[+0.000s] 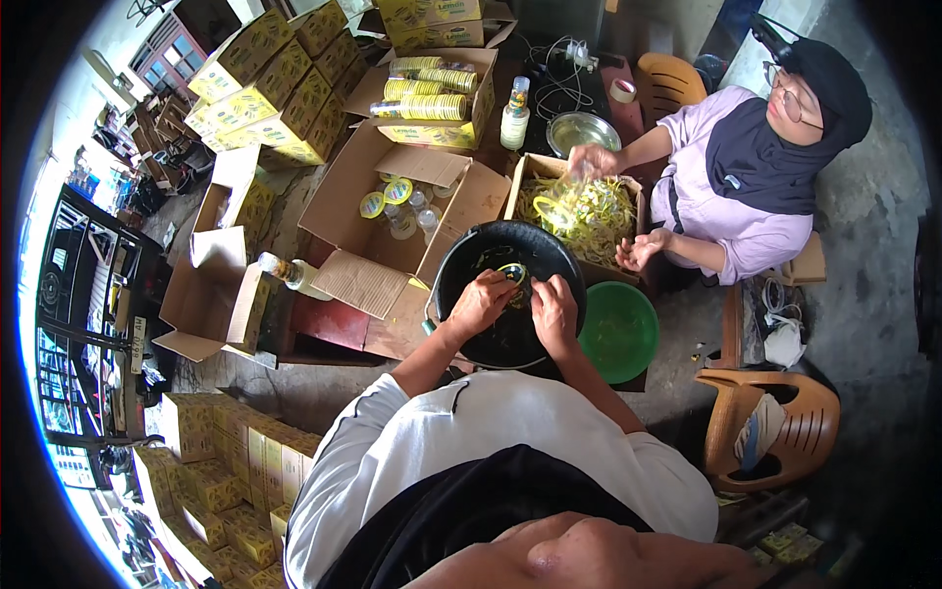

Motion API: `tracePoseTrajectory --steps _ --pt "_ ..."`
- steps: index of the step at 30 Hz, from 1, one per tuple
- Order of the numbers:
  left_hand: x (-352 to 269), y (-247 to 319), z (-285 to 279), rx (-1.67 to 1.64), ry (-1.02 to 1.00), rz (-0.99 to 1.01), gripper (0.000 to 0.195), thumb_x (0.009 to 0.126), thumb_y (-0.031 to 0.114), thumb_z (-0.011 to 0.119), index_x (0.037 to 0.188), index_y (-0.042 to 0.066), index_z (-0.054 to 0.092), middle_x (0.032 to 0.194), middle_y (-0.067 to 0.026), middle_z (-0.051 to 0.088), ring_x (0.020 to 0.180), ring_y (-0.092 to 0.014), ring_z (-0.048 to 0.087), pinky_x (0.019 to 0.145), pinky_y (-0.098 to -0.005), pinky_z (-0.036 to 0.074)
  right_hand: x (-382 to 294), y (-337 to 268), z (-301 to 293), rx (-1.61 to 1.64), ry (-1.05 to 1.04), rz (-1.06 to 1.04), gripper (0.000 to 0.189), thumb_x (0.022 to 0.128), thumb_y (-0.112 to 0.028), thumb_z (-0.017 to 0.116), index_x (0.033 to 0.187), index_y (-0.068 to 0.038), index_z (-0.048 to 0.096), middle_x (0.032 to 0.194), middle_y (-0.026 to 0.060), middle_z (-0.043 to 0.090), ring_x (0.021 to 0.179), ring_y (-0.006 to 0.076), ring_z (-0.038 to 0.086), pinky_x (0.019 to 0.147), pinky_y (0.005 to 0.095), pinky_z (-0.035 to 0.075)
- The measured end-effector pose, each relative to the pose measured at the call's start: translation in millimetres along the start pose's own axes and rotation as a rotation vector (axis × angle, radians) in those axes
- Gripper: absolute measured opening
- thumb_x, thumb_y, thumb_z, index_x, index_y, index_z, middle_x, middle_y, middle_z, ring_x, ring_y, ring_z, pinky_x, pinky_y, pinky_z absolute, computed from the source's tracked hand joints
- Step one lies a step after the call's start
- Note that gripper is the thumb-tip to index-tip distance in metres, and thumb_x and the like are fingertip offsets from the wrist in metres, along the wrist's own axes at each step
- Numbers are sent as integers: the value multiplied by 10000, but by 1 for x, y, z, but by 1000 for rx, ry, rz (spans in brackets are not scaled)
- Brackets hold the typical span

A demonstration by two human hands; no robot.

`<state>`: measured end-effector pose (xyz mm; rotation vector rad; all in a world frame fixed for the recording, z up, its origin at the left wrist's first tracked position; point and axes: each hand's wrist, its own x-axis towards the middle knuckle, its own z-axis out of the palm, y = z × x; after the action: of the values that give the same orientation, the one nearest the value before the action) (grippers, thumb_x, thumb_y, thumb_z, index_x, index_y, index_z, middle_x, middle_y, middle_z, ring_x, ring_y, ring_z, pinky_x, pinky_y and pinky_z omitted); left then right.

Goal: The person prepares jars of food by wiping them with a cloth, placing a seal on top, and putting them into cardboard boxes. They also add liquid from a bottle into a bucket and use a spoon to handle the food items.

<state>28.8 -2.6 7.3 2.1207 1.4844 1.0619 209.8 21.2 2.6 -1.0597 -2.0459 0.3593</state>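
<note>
Over a black bucket (471, 258) in front of me, my left hand (480, 302) grips a small clear plastic cup (514, 274) with a yellow rim. My right hand (555, 313) is bent in close at the cup's right side. Its fingertips are curled together, and I cannot tell whether they pinch the cup or something at its edge. Small yellowish scraps cling to the bucket's inner wall. Against the bucket's right side stands a green plastic basin (620, 331).
A co-worker (736, 169) reaches over a carton of yellowish shreds (526, 177). An open carton (346, 199) holds lidded cups and bottles; another carton (471, 136) holds stacked cups. One bottle (515, 121) stands upright, another (294, 276) lies tilted. An orange plastic chair (806, 434) is at right.
</note>
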Motion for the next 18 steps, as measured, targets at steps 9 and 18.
tracePoseTrajectory --steps 9,18 --pt "-1 -2 1 -47 64 3 140 809 20 704 947 -1 711 897 -151 662 867 -344 636 762 -403 538 2 10 5 159 123 142 137 823 39 673 947 -6 635 810 137 541 724 330 584 643 422 473" --pt "-6 -6 4 -116 -3 -6 152 844 43 707 989 -3 707 951 -151 671 882 -336 660 769 -395 541 0 14 9 50 91 26 130 816 41 666 931 -11 637 795 127 521 763 316 586 659 436 479"
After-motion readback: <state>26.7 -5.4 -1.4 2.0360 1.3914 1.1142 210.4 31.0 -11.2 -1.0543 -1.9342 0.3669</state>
